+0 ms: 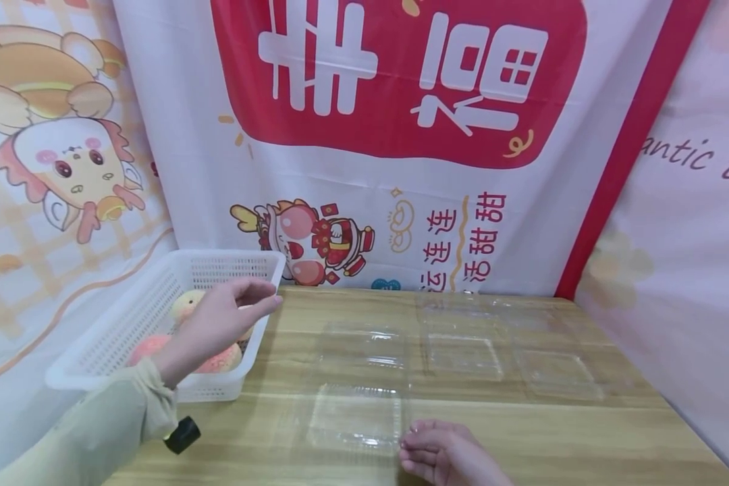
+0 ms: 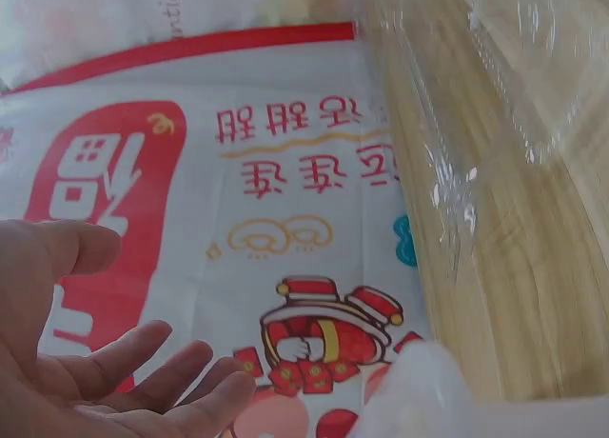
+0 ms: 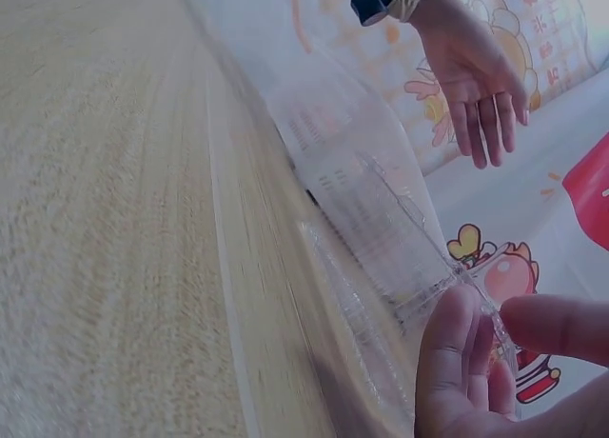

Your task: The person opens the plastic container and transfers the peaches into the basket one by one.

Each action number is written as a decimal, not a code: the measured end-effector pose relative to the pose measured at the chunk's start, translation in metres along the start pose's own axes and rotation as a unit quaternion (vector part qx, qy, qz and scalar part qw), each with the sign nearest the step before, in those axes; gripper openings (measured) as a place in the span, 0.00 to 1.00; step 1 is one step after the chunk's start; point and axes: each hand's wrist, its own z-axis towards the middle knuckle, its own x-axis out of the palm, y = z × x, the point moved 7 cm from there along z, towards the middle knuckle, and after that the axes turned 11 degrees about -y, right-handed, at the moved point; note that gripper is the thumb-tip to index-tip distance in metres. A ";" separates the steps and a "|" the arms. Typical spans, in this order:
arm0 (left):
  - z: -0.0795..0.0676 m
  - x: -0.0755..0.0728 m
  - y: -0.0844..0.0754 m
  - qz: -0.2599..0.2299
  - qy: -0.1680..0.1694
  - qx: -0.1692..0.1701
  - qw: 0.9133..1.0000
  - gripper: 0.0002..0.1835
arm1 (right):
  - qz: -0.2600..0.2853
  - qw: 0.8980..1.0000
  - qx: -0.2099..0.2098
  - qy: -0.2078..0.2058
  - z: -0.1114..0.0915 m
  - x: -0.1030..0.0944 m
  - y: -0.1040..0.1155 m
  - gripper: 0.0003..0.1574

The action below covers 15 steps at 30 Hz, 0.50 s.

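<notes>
My left hand (image 1: 215, 327) hovers over a white plastic basket (image 1: 261, 337), its fingers loosely extended and nothing held. Beneath it in the basket lie several round soft-looking pieces: a pink one (image 1: 148, 347), a pink speckled one (image 1: 221, 360) and a pale yellow one (image 1: 186, 304) with a dark dot. Part of them is hidden by that hand and wrist. With thumb and fingers, my right hand (image 1: 446, 453) pinches the right edge of a clear plastic clamshell box (image 1: 357, 418). The box stands unfolded on the table, its other half farther back. In the right wrist view the fingertips (image 3: 452, 314) meet the clear rim.
Farther right on the wooden table (image 1: 504, 439) are more clear clamshell boxes, one (image 1: 464, 356) behind the near box and another (image 1: 560, 374) beside it. A printed cloth (image 1: 316, 172) hangs at the table's back edge. Patterned cloth also covers both sides.
</notes>
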 end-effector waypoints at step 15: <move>-0.026 0.022 -0.020 -0.017 0.013 0.060 0.998 0.29 | -0.102 0.983 -0.093 -0.124 -0.005 -0.019 0.022 0.32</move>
